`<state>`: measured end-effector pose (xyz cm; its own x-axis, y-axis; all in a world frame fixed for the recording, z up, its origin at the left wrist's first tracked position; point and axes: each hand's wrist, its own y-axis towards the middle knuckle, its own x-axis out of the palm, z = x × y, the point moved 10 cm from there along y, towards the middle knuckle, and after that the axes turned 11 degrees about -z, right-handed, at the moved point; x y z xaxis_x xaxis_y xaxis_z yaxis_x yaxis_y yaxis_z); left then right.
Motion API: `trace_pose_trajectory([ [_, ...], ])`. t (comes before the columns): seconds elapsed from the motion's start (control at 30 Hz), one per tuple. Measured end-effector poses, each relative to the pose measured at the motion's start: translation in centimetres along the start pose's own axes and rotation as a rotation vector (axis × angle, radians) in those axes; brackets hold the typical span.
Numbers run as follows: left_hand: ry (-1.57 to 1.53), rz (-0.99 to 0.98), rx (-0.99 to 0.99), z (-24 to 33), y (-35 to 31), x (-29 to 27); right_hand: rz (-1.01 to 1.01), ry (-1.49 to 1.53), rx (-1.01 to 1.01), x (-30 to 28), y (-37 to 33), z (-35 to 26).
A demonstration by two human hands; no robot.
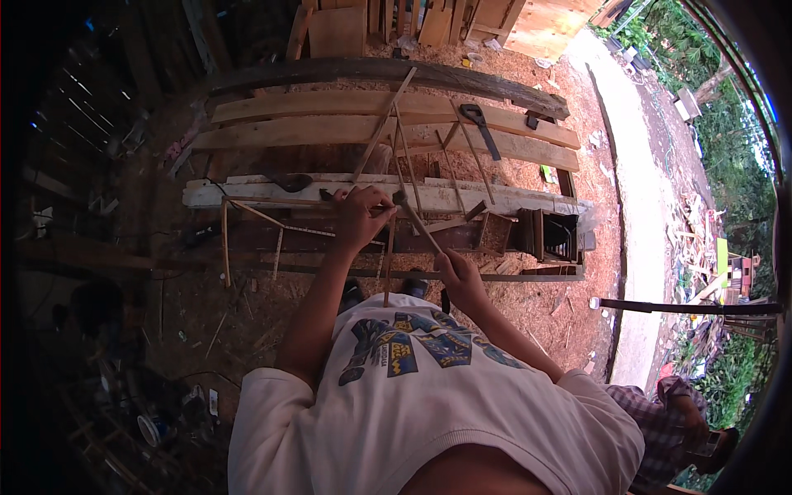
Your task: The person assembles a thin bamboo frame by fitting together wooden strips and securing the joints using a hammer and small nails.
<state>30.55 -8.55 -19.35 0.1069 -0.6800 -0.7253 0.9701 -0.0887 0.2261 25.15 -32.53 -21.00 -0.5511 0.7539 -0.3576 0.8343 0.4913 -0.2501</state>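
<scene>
My right hand [460, 276] is closed round the handle of a hammer [422, 224], whose dark head lies close to the fingertips of my left hand. My left hand [363, 216] is closed in a pinch at the corner of a thin wooden frame [272, 200]; what lies between its fingers is too small to make out. From that corner a slim strip [389, 272] of the frame runs back toward my shirt. Beyond my hands, long thin sticks [381, 128] lean across the bench.
Long pale planks [297, 130] form the bench, with a dark beam [330, 73] behind. A handsaw [480, 130] lies across them. A dark wooden box [551, 235] sits at the right end. Shavings cover the floor [577, 305]. Another person in a plaid shirt [648, 425] is at lower right.
</scene>
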Motion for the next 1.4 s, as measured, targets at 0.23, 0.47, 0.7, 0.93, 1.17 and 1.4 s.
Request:
trace_pose_trajectory([
  [0.23,0.018,0.014,-0.021,0.1,0.1,-0.4,-0.046,-0.061,0.046,0.2,0.1,-0.1],
  [0.47,-0.010,0.010,-0.004,0.0,0.2,-0.4,-0.018,0.038,-0.001,0.3,0.2,0.1],
  [0.7,-0.040,0.016,0.001,0.1,0.0,-0.3,-0.004,0.070,-0.012,-0.1,-0.3,-0.9],
  [0.93,-0.040,0.029,-0.001,0.1,0.3,-0.5,-0.020,0.020,-0.008,0.2,-0.1,0.2],
  [1.17,0.026,0.019,-0.014,-0.1,0.2,-0.3,-0.005,0.001,-0.003,0.1,0.1,0.8],
  [1.4,-0.022,-0.003,-0.023,-0.2,0.3,-0.1,-0.035,-0.066,0.046,0.0,0.2,1.1],
])
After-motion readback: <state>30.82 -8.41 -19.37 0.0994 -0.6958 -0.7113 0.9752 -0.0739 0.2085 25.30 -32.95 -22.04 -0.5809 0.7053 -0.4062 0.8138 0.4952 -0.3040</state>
